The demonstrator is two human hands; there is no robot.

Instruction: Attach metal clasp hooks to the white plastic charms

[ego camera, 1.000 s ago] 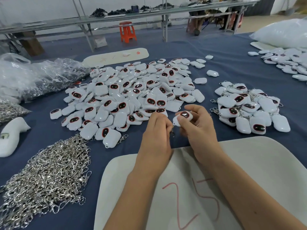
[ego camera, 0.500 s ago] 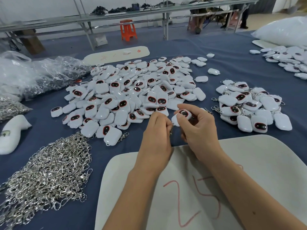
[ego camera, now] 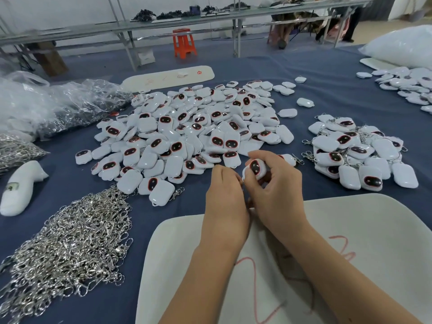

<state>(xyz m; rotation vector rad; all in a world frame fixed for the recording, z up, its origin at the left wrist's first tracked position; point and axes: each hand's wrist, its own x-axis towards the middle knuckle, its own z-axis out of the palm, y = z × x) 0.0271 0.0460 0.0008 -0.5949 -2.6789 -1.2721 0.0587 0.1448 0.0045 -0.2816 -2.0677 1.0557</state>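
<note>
A white board [ego camera: 350, 230] at the bottom of the frame bears red handwriting that looks like "25". Both forearms reach up over it to the centre. The right hand [ego camera: 278, 192] curls its fingers around one white charm [ego camera: 254, 168], dark face up. The left hand [ego camera: 225, 197] meets it, fingers curled; what they pinch cannot be told. Loose charms [ego camera: 187, 132] fill the centre of the counter [ego camera: 327, 94], clasp hooks [ego camera: 67, 242] lower left.
</note>
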